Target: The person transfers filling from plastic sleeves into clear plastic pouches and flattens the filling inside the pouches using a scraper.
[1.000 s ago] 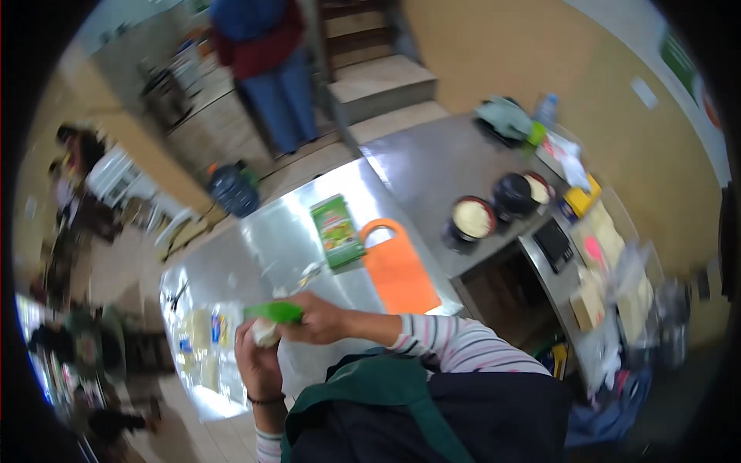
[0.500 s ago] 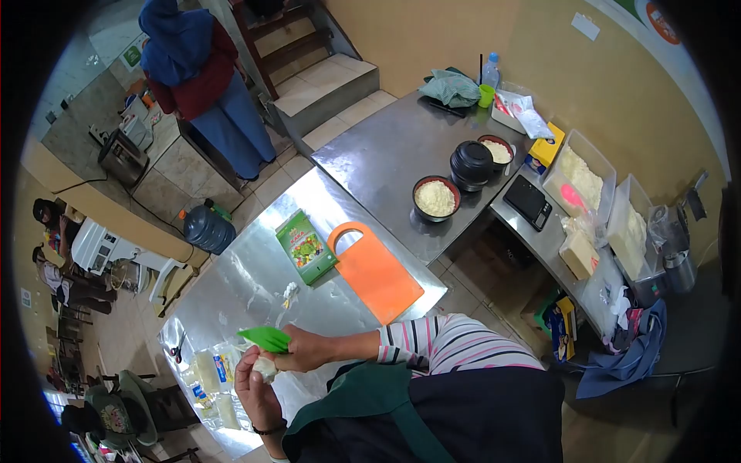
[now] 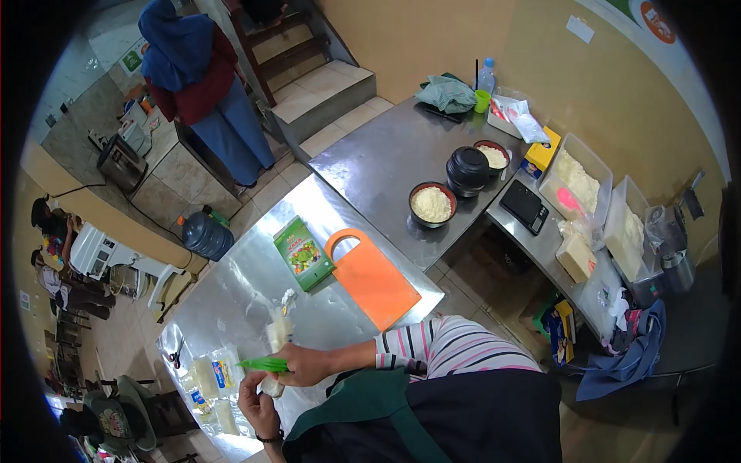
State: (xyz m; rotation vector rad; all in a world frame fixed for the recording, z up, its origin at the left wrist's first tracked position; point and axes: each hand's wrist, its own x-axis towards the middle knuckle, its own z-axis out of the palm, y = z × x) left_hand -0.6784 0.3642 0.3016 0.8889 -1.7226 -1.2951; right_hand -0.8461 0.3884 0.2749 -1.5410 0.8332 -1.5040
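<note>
My right hand [image 3: 302, 365] is closed around a bright green knife [image 3: 262, 363], its flat blade pointing left and seen nearly edge-on. Just below it, my left hand [image 3: 258, 404] has its fingers curled around a small white lump [image 3: 272, 386], close under the blade. Beyond my right hand, a pale cream block [image 3: 279, 333] rests on the metal table with white smears around it. Several pale blocks and clear wrappers, one a blue-and-yellow packet [image 3: 222, 373], lie to the left of my hands.
An orange cutting board [image 3: 378, 285] and a green box [image 3: 303, 253] lie ahead. Scissors [image 3: 177, 352] are at the left edge. On the adjoining table stand bowls of grated white food [image 3: 432, 204], a black lidded pot [image 3: 468, 170] and a scale [image 3: 525, 205]. A person [image 3: 202, 85] stands beyond.
The green blade has turned from broad side to nearly edge-on. Both hands have shifted slightly downward, and the cream block beyond my right hand now shows.
</note>
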